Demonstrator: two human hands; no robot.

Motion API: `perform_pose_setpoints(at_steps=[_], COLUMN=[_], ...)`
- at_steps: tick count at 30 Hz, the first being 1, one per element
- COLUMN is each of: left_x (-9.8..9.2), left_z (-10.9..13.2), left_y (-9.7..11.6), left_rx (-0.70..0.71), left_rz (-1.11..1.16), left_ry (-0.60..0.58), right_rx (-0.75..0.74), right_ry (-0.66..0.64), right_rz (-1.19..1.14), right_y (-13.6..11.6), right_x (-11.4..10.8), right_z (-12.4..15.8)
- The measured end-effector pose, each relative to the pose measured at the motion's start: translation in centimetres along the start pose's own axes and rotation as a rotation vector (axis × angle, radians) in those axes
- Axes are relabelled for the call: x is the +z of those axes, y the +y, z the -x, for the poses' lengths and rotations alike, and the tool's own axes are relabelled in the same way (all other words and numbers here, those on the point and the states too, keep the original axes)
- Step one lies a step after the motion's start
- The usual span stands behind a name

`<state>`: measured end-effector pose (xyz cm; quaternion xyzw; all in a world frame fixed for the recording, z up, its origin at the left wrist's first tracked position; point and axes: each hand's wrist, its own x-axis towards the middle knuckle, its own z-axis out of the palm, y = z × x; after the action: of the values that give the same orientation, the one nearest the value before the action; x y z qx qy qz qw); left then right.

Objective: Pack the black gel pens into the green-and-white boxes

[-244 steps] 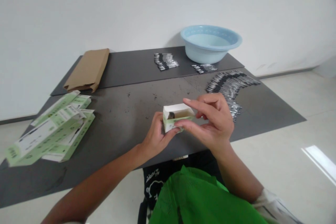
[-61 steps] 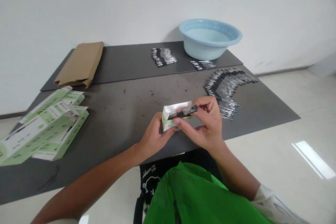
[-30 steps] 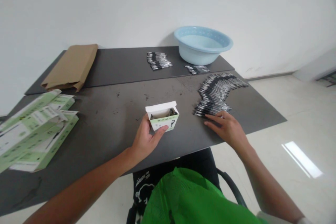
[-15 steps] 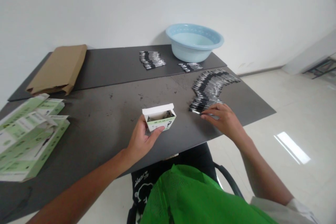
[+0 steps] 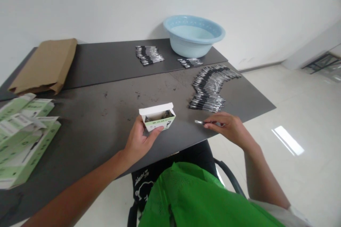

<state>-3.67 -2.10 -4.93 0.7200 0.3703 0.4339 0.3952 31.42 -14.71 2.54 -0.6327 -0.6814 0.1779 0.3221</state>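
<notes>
My left hand (image 5: 140, 138) is wrapped round a small white and green carton (image 5: 159, 122), its top flap up and its mouth facing me. Some dark pieces show inside it, too unclear to name. Between the fingertips of my right hand (image 5: 226, 125) is a single pen (image 5: 200, 122) with a clear end and a dark grip, held just off the near edge of a long curved row of pens (image 5: 210, 81). That row lies side by side on the dark table (image 5: 119, 103).
Two smaller groups of pens, a left one (image 5: 149, 55) and a right one (image 5: 190, 62), lie at the back near a light blue basin (image 5: 194, 37). A brown paper bag (image 5: 46, 64) and several flattened green and white cartons (image 5: 32, 149) lie to the left.
My right hand has drawn one pen away from the near end of the row, toward me. My left hand still holds the carton. The view has shifted slightly.
</notes>
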Motion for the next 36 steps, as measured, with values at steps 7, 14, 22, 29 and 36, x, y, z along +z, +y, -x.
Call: perform_pose_setpoints(at_steps=[7,14,22,29,36], left_x=[0.1,0.0,-0.2,-0.1,-0.2], left_z=[0.2,-0.2,-0.7,-0.6,-0.6], left_y=[0.2,1.1,2.3,2.5,2.8], left_rx=[0.027,0.096,0.227,0.247,0.257], left_rz=[-0.049,-0.154,-0.202,-0.200,-0.196], left_ry=[-0.046,-0.098,-0.045,-0.023,-0.036], right_rx=[-0.108,-0.118,-0.066,-0.198,-0.254], right_ry=[0.029,0.386,0.897,0.878,0.685], right_rz=[-0.313,-0.592,-0.704,-0.478,-0.280], right_y=[-3.5,-8.9,-13.4,-13.9,-12.9], right_x=[0.0,4.1,5.6,7.5,7.7], right_z=[0.6,-2.9,-4.2,-3.8,-3.8])
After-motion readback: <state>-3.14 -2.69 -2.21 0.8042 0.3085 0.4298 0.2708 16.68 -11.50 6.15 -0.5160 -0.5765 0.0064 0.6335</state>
